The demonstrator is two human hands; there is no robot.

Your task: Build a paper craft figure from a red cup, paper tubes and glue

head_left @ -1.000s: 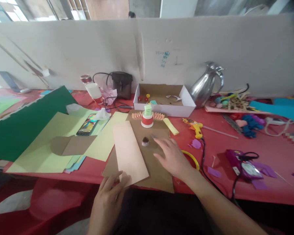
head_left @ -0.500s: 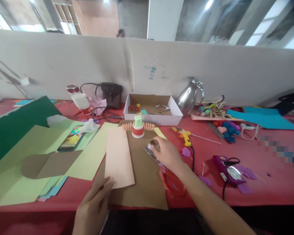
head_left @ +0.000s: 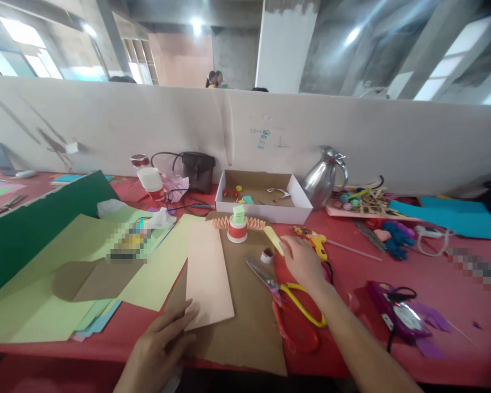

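Note:
My left hand (head_left: 163, 338) rests at the lower left corner of a peach paper strip (head_left: 208, 273), its fingers stretched out and touching the paper. The strip lies on a brown cardboard sheet (head_left: 237, 333). With fingertips together, my right hand (head_left: 303, 263) holds the end of a narrow yellow paper strip (head_left: 273, 239). A small white roll (head_left: 267, 255) stands on the cardboard to its left. Scissors (head_left: 297, 305) with red and yellow handles lie spread below that hand. Farther back is a red and white paper cup (head_left: 237, 232) with pleated peach arms and a folded green piece on top.
A yellow glue gun (head_left: 319, 245) lies right of the cardboard. Behind stand a white box (head_left: 265, 214) with small pieces, a metal jug (head_left: 321, 177) and a dark bag (head_left: 199, 170). Green paper sheets (head_left: 28, 278) spread left; a purple device (head_left: 396, 314) sits right.
My right hand has let go of the small white roll, which now stands on the cardboard, and moved right to the yellow strip. My left hand stays at the peach strip. The view has tilted up.

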